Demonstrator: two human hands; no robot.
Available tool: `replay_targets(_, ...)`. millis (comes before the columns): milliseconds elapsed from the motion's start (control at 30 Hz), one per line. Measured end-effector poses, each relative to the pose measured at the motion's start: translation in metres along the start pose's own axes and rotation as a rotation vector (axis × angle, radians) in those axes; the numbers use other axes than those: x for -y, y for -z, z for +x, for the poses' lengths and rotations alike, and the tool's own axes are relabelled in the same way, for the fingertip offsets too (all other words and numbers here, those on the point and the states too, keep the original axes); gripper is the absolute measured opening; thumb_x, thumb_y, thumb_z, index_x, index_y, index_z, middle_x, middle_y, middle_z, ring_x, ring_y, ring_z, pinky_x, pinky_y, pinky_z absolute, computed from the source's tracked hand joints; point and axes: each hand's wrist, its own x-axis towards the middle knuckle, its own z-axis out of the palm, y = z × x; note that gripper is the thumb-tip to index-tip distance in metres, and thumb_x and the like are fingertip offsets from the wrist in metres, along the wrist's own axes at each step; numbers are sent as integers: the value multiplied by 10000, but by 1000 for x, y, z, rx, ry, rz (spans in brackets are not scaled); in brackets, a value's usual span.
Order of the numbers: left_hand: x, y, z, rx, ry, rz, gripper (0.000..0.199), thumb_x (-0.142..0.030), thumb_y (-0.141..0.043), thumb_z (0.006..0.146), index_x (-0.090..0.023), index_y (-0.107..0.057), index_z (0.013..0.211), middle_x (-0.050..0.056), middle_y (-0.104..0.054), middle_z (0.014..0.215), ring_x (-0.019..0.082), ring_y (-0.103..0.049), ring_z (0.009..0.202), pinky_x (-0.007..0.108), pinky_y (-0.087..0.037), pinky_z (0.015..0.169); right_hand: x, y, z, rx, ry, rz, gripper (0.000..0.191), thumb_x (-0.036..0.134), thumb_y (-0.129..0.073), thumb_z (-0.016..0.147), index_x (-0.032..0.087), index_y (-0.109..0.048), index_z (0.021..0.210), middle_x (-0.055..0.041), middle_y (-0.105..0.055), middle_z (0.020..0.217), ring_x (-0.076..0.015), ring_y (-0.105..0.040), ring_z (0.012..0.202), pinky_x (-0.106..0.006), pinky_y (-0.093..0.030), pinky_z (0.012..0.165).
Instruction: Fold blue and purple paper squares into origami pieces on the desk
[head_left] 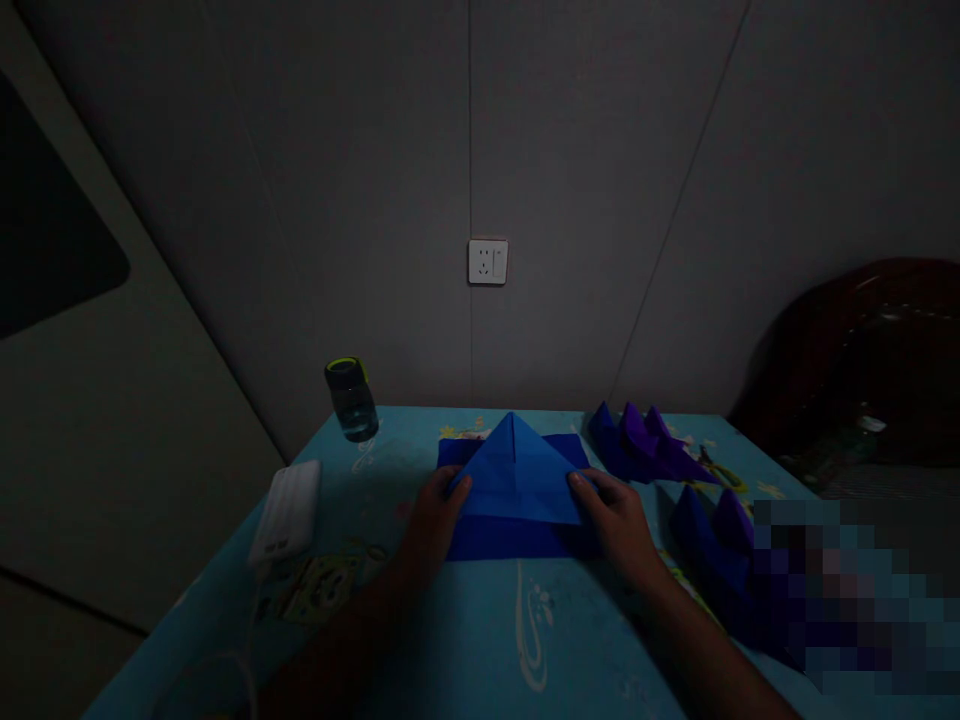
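Observation:
A folded blue paper [517, 475], shaped like a paper hat with its point away from me, is held at both lower corners. My left hand [439, 510] pinches its left corner, thumb on top. At the right corner, my right hand [611, 510] grips in the same way. Underneath lies darker blue paper [517, 542], its edges showing behind and in front of the folded piece. The fingers below the paper are hidden.
Folded blue and purple paper boats [637, 440] stand at the table's back right, with more paper boats [712, 550] nearer, partly pixelated. A water bottle [352, 400] and a white power bank [286, 512] with a cable sit left. Behind the patterned tablecloth [487, 640] rises a wall with a socket [488, 262].

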Motion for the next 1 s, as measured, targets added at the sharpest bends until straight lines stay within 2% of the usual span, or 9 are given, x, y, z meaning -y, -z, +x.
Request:
replay_targets(100, 0, -1, -1, 14, 58, -14, 379, -469, -691, 755, -167, -682, 985, 67, -735, 949, 227, -688, 823, 324, -530, 701, -4, 1, 1, -1, -24, -2, 444, 593, -653, 795, 177, -757, 911, -52, -733, 798, -249, -651, 758, -308, -496, 641)
replay_targets(167, -1, 0, 0, 0, 49, -14, 358, -451, -709, 734, -160, -695, 943, 62, -741, 918, 229, -685, 816, 331, -526, 725, -6, 2, 2, -9, -28, -6, 440, 592, -664, 787, 186, -760, 926, -52, -749, 828, -266, -670, 797, -328, -510, 685)
replay_targets(333, -3, 4, 4, 2, 15, -40, 348, -418, -731, 718, -155, -709, 945, 56, -748, 877, 228, -685, 810, 339, -521, 747, -5, 4, 4, -84, -14, -45, 460, 570, -697, 765, 202, -742, 1038, -94, -754, 1031, -307, -678, 927, -383, -521, 765)
replay_targets(433, -2, 7, 7, -30, -15, -31, 384, -398, -751, 702, -165, -701, 1003, 45, -749, 873, 223, -687, 811, 330, -520, 750, -4, 3, 5, -70, -28, -75, 468, 569, -696, 757, 189, -741, 1026, -111, -754, 1022, -320, -678, 916, -411, -518, 775)
replay_targets(600, -4, 12, 10, -23, -73, 113, 269, -404, -707, 751, -175, -715, 892, 35, -738, 816, 220, -681, 770, 331, -519, 732, -8, 1, 5, -13, 47, -138, 373, 497, -691, 772, 203, -711, 1000, -82, -742, 998, -290, -660, 921, -400, -490, 822)
replay_targets(667, -6, 13, 10, -42, -188, 214, 201, -371, -692, 771, -195, -710, 867, 38, -738, 867, 230, -680, 837, 360, -517, 803, -10, 1, 6, -17, 92, -172, 307, 469, -686, 779, 218, -697, 955, -65, -733, 937, -273, -648, 899, -390, -481, 826)
replay_targets(733, -8, 15, 11, -42, -380, 325, 119, -316, -675, 792, -216, -704, 847, 54, -722, 1035, 242, -653, 996, 405, -477, 940, -12, 3, 7, -39, 151, -183, 237, 441, -692, 774, 240, -683, 897, -56, -717, 934, -266, -633, 916, -402, -465, 866)
replay_targets(833, -7, 19, 11, 8, -613, 455, 92, -257, -629, 833, -237, -705, 882, 69, -604, 1297, 247, -566, 1177, 453, -414, 1044, -15, 6, 10, -82, 241, -165, 169, 405, -718, 738, 252, -679, 799, -73, -673, 1093, -284, -591, 1064, -448, -411, 972)
replay_targets(1000, 1, 19, 12, 15, -708, 495, 159, -244, -576, 881, -250, -683, 997, 86, -530, 1347, 248, -513, 1252, 475, -424, 1051, -23, 7, 14, -143, 225, -86, 189, 406, -732, 704, 227, -692, 750, -110, -599, 1243, -300, -547, 1172, -476, -395, 1002)
